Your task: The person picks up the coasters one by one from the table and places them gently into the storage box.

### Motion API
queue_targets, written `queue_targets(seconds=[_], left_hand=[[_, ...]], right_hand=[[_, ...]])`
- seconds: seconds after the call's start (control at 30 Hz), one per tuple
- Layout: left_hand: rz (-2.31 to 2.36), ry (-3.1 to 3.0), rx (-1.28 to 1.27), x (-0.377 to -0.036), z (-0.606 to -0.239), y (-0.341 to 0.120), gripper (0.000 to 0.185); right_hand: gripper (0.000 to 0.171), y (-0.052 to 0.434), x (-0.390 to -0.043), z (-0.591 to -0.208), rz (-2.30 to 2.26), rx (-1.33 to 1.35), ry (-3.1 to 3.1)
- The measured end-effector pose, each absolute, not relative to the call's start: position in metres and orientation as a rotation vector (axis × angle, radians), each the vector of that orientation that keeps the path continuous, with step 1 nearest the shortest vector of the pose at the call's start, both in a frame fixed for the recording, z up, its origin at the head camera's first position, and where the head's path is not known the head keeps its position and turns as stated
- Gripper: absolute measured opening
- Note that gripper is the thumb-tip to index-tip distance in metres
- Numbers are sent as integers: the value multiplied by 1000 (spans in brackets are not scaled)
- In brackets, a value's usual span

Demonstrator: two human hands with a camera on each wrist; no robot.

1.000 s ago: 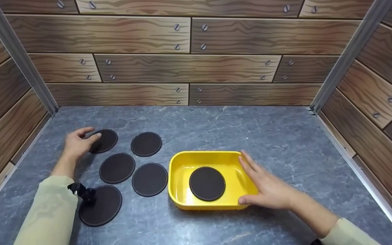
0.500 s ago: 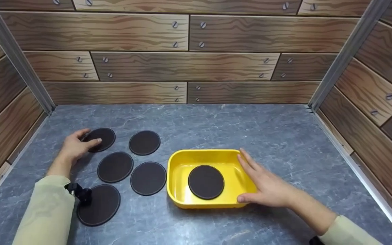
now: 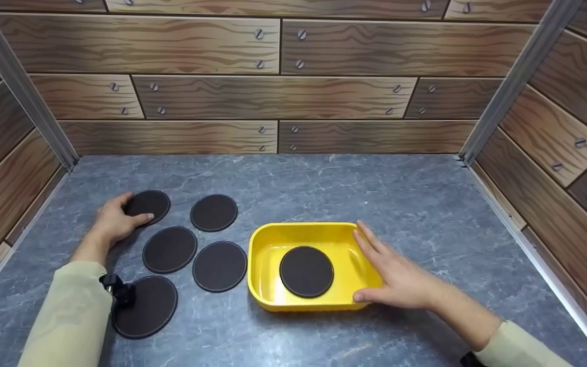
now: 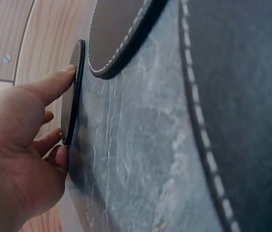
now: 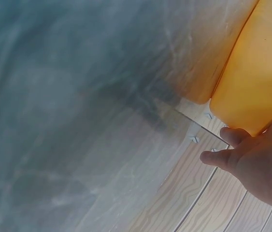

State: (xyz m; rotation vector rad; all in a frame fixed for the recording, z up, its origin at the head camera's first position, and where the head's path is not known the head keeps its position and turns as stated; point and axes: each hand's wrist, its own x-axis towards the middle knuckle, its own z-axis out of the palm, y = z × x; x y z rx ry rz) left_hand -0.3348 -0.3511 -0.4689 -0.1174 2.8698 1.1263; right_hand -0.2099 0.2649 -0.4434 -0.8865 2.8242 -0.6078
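Resting against the near right side of the yellow tray [image 3: 268, 244], right hand [image 3: 400, 278] with fingers straight and together, one dark coaster [image 3: 306, 271] inside the tray, farther left of the tray left hand [image 3: 112, 223] pinching the far-left coaster [image 3: 147, 205] by its edge, four more coasters between.

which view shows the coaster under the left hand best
The left wrist view: the coaster appears edge-on, with the left hand curling its thumb and fingers around the rim. The head view shows its place at the far left, partly covered by the hand. The right wrist view misses it.
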Motion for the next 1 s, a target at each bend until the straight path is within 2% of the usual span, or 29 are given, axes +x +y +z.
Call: queue_targets(seconds=[0.53, 1.0], left_hand=[[1079, 2962, -47, -329, -467, -355, 99], [1015, 3073, 13, -318, -448, -359, 78]], right_hand=[[122, 263, -209, -445, -611, -869, 2819], [121, 263, -210, -443, -587, -837, 2834]])
